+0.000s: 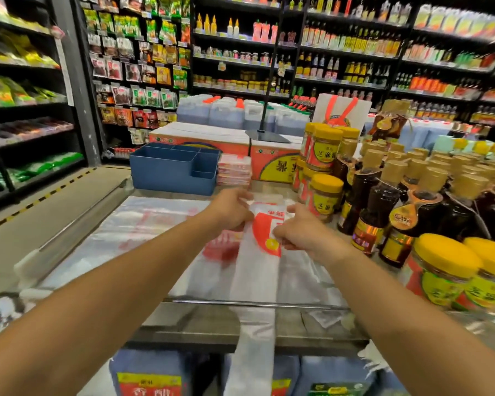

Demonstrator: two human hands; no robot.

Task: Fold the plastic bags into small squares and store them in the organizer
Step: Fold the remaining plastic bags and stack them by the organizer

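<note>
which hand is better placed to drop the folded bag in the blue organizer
Left, probably. The left hand grips the bag strip on the side nearer the blue organizer; the right hand sits toward the jars.

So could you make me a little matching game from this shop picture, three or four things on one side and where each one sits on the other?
Things:
1. blue organizer
2. folded plastic bag
3. yellow-lidded jars
4. dark bottles

Places:
A. right side, behind the near jars
B. far end of the counter, left of centre
C. between both hands, hanging over the near edge
D. just right of the hands

Pairs: 1-B, 2-C, 3-D, 4-A
</note>
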